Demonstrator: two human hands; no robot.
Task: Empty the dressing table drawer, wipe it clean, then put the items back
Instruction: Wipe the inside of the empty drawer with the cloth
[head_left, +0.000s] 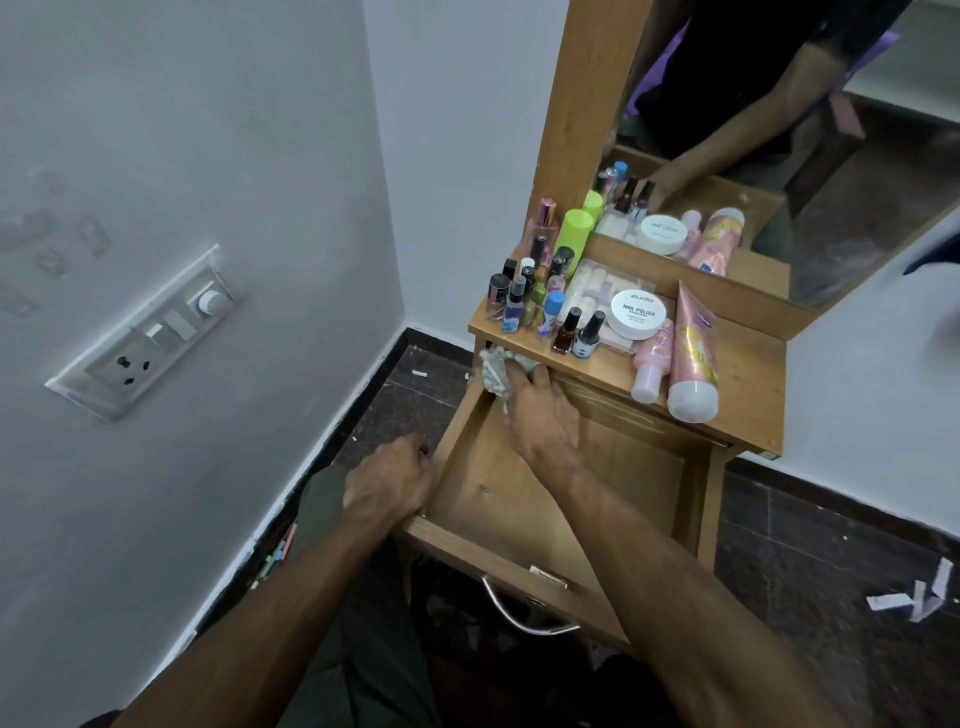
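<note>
Wipe step: drawer (498, 499) emptied, right hand (540, 415) fingers clutching cloth (496, 371) at back-left corner. Left hand (389, 480) fingers curled over drawer side (steadying). Next, probably: sweep remaining floor, then reload bottles (540, 296) from tabletop (748, 384).

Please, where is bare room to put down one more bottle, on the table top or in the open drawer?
The drawer floor is bare, except the far left corner, where the right hand presses the cloth. On the table top, bare wood lies right of the pink tube. Its left half is crowded with nail polish bottles.
</note>
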